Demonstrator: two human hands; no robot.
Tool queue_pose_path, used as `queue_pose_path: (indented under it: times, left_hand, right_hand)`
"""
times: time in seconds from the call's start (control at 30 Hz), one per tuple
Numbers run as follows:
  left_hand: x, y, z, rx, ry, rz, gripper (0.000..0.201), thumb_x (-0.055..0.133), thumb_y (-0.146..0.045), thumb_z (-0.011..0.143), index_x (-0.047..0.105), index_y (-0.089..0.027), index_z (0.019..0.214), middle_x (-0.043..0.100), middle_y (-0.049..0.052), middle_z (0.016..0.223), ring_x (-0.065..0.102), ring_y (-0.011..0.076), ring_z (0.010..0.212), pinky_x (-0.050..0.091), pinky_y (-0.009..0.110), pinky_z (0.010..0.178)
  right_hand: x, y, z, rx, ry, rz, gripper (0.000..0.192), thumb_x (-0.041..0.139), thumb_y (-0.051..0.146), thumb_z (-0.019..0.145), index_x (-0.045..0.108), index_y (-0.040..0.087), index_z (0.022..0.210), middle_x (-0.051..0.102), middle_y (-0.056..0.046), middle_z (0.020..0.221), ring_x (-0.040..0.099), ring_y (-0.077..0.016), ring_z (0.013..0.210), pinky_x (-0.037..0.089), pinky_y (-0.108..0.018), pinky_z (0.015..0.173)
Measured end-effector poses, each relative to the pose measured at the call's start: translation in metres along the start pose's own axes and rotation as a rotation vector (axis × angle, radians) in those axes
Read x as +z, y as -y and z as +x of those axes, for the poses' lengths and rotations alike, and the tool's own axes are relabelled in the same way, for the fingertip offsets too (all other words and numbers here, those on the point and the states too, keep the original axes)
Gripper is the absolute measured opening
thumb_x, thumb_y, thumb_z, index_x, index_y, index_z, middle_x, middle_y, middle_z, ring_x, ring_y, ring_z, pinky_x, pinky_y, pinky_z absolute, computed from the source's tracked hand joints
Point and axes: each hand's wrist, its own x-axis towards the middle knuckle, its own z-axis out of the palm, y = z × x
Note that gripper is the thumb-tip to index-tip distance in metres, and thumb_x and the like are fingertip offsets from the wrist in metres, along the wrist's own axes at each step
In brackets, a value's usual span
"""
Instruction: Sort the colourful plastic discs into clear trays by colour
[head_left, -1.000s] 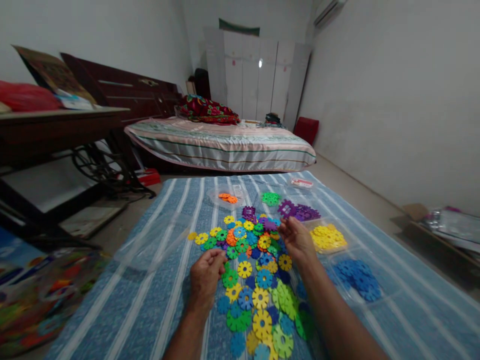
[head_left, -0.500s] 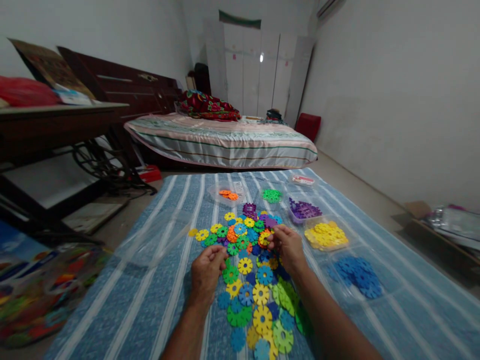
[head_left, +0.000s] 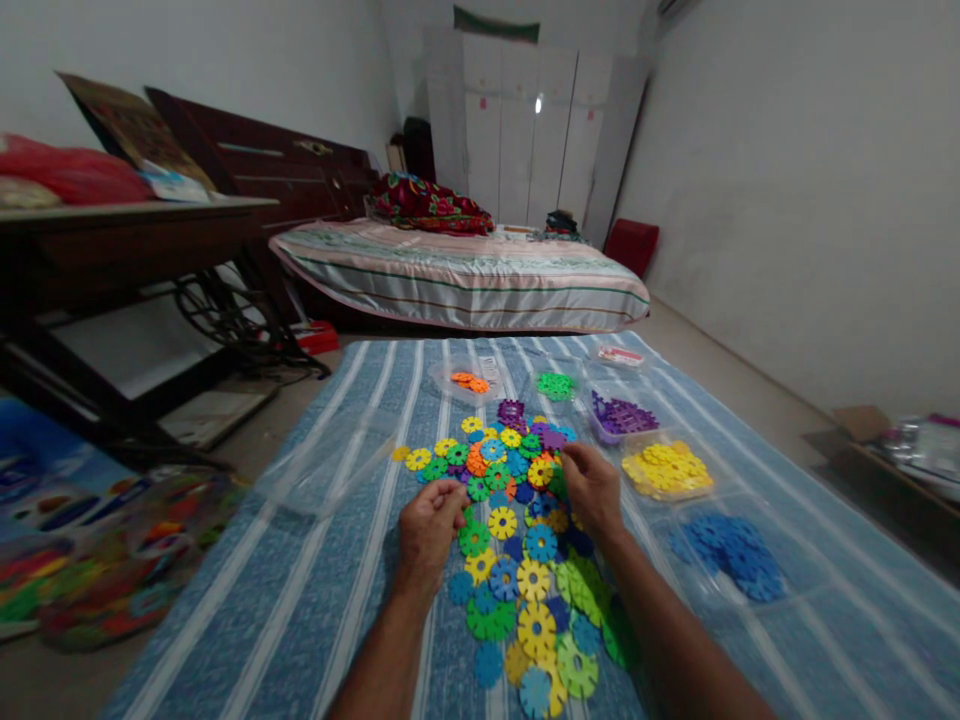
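Note:
A loose heap of plastic snowflake discs (head_left: 534, 580) in several colours lies on the striped cloth between my hands. My left hand (head_left: 431, 522) is at the heap's left edge, fingers curled and pressed together beside a green disc (head_left: 474, 538); whatever they may pinch is hidden. At the right edge, my right hand (head_left: 594, 490) has its fingers bent together near a yellow disc (head_left: 540, 472) and a purple one (head_left: 553, 439). I cannot make out what is between those fingertips.
Right of the heap stand clear tubs of purple discs (head_left: 622, 416), yellow discs (head_left: 667, 468) and blue discs (head_left: 735, 556). Farther back are tubs with green discs (head_left: 556, 386) and orange discs (head_left: 469, 382). A clear lid (head_left: 330, 465) lies left. Beyond the cloth is a bed (head_left: 465, 275).
The whole view has shifted slightly, moving the scene rightward. Against the heap, my right hand has drawn a little right, away from the yellow disc. My left hand stays nearly in place.

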Motion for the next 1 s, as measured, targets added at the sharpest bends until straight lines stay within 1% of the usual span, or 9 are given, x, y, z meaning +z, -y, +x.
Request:
queue_pose_path:
  times: [0.1, 0.2, 0.3, 0.37, 0.47, 0.57, 0.73, 0.83, 1.0]
  left_hand:
    - [0.0, 0.001, 0.001, 0.002, 0.005, -0.001, 0.027, 0.066, -0.042, 0.06, 0.063, -0.017, 0.071, 0.055, -0.004, 0.05, 0.045, 0.0081, 0.044, 0.032, 0.019, 0.043]
    - [0.0, 0.001, 0.001, 0.008, 0.0, 0.002, 0.026, 0.066, -0.041, 0.06, 0.063, -0.017, 0.07, 0.055, -0.004, 0.05, 0.044, 0.0078, 0.043, 0.032, 0.019, 0.042]
    - [0.0, 0.0, 0.0, 0.006, 0.001, 0.005, 0.027, 0.066, -0.042, 0.06, 0.063, -0.017, 0.071, 0.055, -0.004, 0.05, 0.045, 0.008, 0.043, 0.031, 0.019, 0.042]
    - [0.0, -0.001, 0.0, 0.001, 0.001, 0.0, 0.027, 0.066, -0.042, 0.059, 0.063, -0.017, 0.07, 0.056, -0.004, 0.051, 0.045, 0.008, 0.043, 0.031, 0.019, 0.042]
    - [0.0, -0.001, -0.001, -0.004, 0.007, -0.009, 0.026, 0.066, -0.041, 0.059, 0.062, -0.017, 0.069, 0.057, -0.004, 0.052, 0.045, 0.0078, 0.044, 0.031, 0.019, 0.042]
    - [0.0, 0.0, 0.0, 0.003, 0.009, -0.004, 0.026, 0.067, -0.041, 0.059, 0.063, -0.018, 0.069, 0.057, -0.004, 0.053, 0.045, 0.008, 0.044, 0.032, 0.019, 0.042]
    - [0.0, 0.001, 0.0, 0.01, -0.001, 0.016, 0.028, 0.067, -0.043, 0.058, 0.064, -0.018, 0.07, 0.059, -0.003, 0.054, 0.047, 0.0084, 0.044, 0.032, 0.019, 0.042]
    - [0.0, 0.0, -0.001, 0.013, 0.007, 0.018, 0.029, 0.067, -0.044, 0.058, 0.064, -0.018, 0.071, 0.057, -0.004, 0.053, 0.047, 0.0084, 0.044, 0.032, 0.019, 0.043]
    - [0.001, 0.0, -0.001, 0.013, 0.006, 0.01, 0.03, 0.067, -0.045, 0.057, 0.063, -0.018, 0.071, 0.058, -0.004, 0.053, 0.047, 0.0086, 0.044, 0.032, 0.02, 0.043]
  right_hand:
    - [0.003, 0.001, 0.013, -0.18, 0.077, -0.413, 0.02, 0.051, 0.02, 0.082, 0.069, 0.019, 0.09, 0.069, -0.008, 0.09, 0.059, -0.023, 0.089, 0.042, -0.033, 0.081]
    - [0.01, 0.006, 0.025, -0.201, 0.243, -0.737, 0.026, 0.052, 0.016, 0.081, 0.068, 0.017, 0.102, 0.067, -0.011, 0.1, 0.057, -0.025, 0.096, 0.04, -0.033, 0.079]
    - [0.016, 0.009, 0.032, -0.156, 0.351, -0.902, 0.024, 0.051, 0.018, 0.085, 0.068, 0.018, 0.101, 0.067, -0.011, 0.099, 0.059, -0.0241, 0.091, 0.039, -0.032, 0.074]
    - [0.017, 0.007, 0.033, -0.15, 0.349, -0.908, 0.023, 0.047, 0.019, 0.089, 0.07, 0.019, 0.095, 0.068, -0.011, 0.094, 0.06, -0.0227, 0.086, 0.039, -0.031, 0.072]
    - [0.013, 0.004, 0.03, -0.142, 0.247, -0.72, 0.027, 0.045, 0.022, 0.091, 0.072, 0.019, 0.086, 0.068, -0.009, 0.084, 0.06, -0.0205, 0.077, 0.04, -0.031, 0.071]
    - [0.008, 0.004, 0.023, -0.07, 0.127, -0.254, 0.024, 0.051, 0.032, 0.087, 0.074, 0.023, 0.085, 0.069, -0.003, 0.078, 0.06, -0.0191, 0.075, 0.043, -0.029, 0.071]
    - [0.007, 0.014, 0.009, 0.344, 0.098, 0.505, 0.033, 0.073, 0.049, 0.066, 0.071, 0.018, 0.075, 0.064, 0.002, 0.059, 0.056, -0.0138, 0.051, 0.045, -0.026, 0.051]
    - [0.006, 0.022, 0.001, 0.484, 0.138, 0.657, 0.041, 0.08, 0.053, 0.056, 0.066, 0.017, 0.069, 0.058, 0.004, 0.05, 0.053, -0.0115, 0.041, 0.041, -0.023, 0.042]
    - [0.003, 0.03, -0.01, 0.561, 0.188, 0.698, 0.046, 0.082, 0.055, 0.052, 0.064, 0.016, 0.068, 0.061, 0.003, 0.051, 0.051, -0.0086, 0.036, 0.038, -0.019, 0.037]
